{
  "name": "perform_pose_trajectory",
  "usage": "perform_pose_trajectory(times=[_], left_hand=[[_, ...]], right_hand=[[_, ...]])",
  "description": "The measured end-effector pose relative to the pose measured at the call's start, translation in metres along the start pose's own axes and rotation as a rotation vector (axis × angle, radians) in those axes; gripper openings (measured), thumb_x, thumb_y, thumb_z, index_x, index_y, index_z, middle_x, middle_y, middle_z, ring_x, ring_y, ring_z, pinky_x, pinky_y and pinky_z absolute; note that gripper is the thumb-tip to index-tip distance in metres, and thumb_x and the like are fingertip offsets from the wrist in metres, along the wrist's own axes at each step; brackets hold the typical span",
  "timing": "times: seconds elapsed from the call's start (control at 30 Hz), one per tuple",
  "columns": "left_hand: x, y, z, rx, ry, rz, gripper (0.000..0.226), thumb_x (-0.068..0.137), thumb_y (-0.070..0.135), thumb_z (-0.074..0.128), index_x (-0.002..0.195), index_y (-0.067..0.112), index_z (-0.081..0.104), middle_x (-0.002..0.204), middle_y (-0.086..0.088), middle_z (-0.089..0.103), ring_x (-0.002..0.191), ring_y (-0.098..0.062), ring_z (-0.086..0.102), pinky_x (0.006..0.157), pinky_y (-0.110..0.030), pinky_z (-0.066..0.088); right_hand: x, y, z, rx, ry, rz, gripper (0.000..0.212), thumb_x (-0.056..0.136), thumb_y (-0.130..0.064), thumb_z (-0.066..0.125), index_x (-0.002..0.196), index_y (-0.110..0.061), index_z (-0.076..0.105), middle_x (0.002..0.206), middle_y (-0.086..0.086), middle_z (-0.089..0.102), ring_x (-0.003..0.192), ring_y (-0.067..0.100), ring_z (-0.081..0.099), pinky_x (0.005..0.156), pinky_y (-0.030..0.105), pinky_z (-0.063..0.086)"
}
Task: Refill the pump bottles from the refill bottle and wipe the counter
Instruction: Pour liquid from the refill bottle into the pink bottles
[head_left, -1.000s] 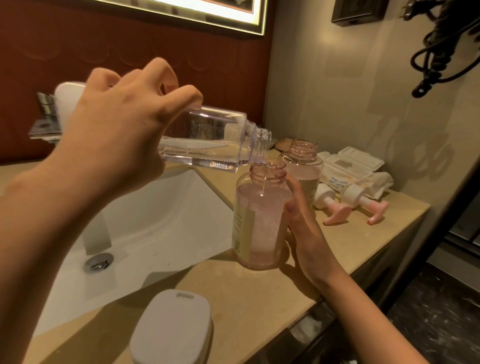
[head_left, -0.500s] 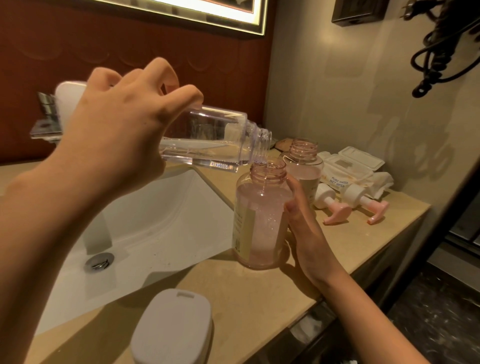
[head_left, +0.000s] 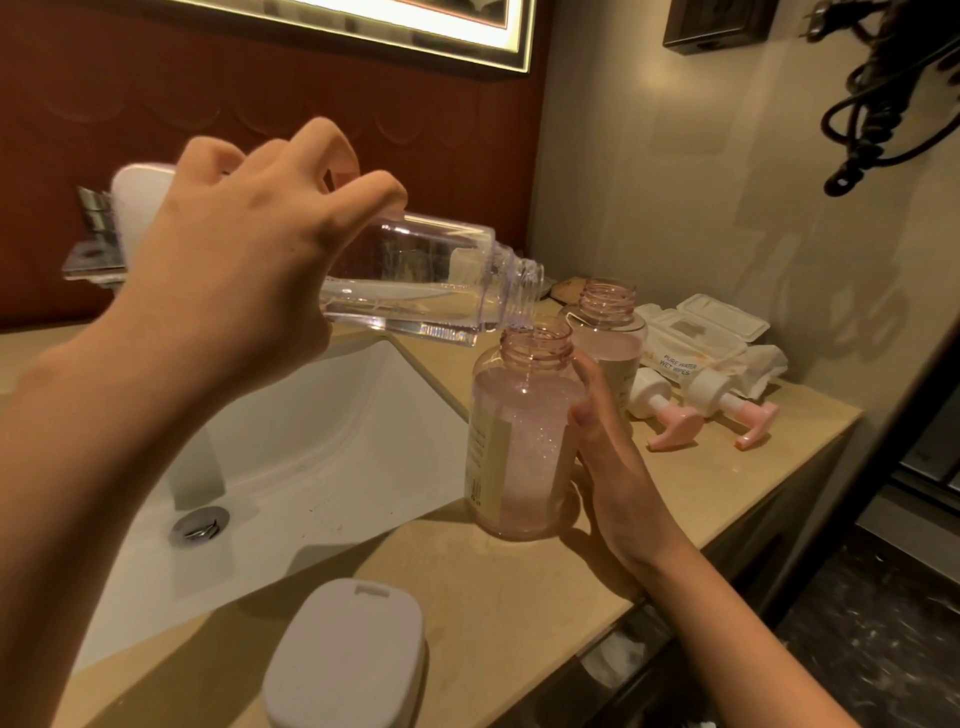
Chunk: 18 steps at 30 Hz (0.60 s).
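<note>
Counter (head_left: 519, 597) of beige stone runs from near left to far right, with one white sink (head_left: 311, 441) sunk into its left part. My left hand (head_left: 244, 291) is raised over the sink, fingers curled over the top of the one clear refill bottle (head_left: 426, 280) and thumb under it. The bottle lies tipped almost flat, mouth to the right. A thin stream falls from that mouth into the open neck of the near pump bottle (head_left: 519, 441).

There are two pink pump bottles, both uncapped. The near one stands upright at the sink's right edge, filled high with foamy pink liquid. My right hand (head_left: 608, 457) steadies it, fingers wrapped round its right side and thumb against the glass. The far pump bottle (head_left: 605, 332) stands just behind it, partly filled.

One pack of wet wipes (head_left: 691, 338), flap open, lies at the far right by the wall. One white rounded lid (head_left: 348, 660) sits at the near edge. Two pump heads (head_left: 662, 410) (head_left: 727, 402), white collars and pink spouts, lie side by side in front of the wipes. One metal drain (head_left: 200, 525) shows in the basin.
</note>
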<state>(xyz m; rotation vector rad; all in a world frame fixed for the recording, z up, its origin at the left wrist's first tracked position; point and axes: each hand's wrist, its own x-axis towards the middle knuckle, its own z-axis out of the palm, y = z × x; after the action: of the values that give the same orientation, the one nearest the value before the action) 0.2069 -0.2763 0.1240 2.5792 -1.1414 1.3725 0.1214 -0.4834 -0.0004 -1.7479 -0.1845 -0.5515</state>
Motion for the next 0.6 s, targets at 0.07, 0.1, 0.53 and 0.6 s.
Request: perform_pose_trajectory(times=[0.07, 0.1, 0.53, 0.6], left_hand=[[0.0000, -0.0001, 0.0001, -0.001, 0.003, 0.000, 0.074, 0.052, -0.008, 0.078, 0.119, 0.014, 0.054, 0.111, -0.020, 0.052, 0.089, -0.040, 0.056, 0.077, -0.051, 0.036], [0.0001, -0.0002, 0.0002, -0.001, 0.005, 0.000, 0.074, 0.052, -0.008, 0.077, 0.119, 0.014, 0.054, 0.111, -0.020, 0.052, 0.089, -0.040, 0.056, 0.077, -0.051, 0.036], [0.0004, 0.0001, -0.0006, 0.014, 0.021, 0.007, 0.071, 0.054, -0.010, 0.074, 0.118, 0.013, 0.054, 0.110, -0.021, 0.052, 0.089, -0.041, 0.055, 0.077, -0.051, 0.035], [0.0002, -0.0002, -0.0010, 0.015, 0.023, 0.008, 0.071, 0.054, -0.011, 0.074, 0.118, 0.013, 0.054, 0.110, -0.021, 0.052, 0.089, -0.041, 0.055, 0.077, -0.051, 0.035]], right_hand=[[0.0004, -0.0003, -0.0002, -0.002, -0.003, 0.002, 0.069, 0.061, -0.088, 0.044, 0.123, -0.061, 0.031, 0.134, -0.038, 0.039, 0.128, -0.009, 0.036, 0.110, 0.030, 0.031], [0.0005, -0.0006, -0.0003, -0.005, -0.005, 0.001, 0.070, 0.060, -0.088, 0.044, 0.124, -0.060, 0.030, 0.131, -0.041, 0.039, 0.126, -0.011, 0.037, 0.108, 0.027, 0.032], [0.0006, -0.0014, 0.0001, 0.005, -0.010, 0.017, 0.065, 0.058, -0.090, 0.044, 0.118, -0.068, 0.031, 0.128, -0.045, 0.039, 0.123, -0.015, 0.037, 0.104, 0.021, 0.033], [0.0003, -0.0018, 0.0002, 0.018, -0.012, 0.025, 0.062, 0.058, -0.089, 0.045, 0.116, -0.071, 0.032, 0.127, -0.045, 0.040, 0.122, -0.016, 0.038, 0.101, 0.017, 0.035]])
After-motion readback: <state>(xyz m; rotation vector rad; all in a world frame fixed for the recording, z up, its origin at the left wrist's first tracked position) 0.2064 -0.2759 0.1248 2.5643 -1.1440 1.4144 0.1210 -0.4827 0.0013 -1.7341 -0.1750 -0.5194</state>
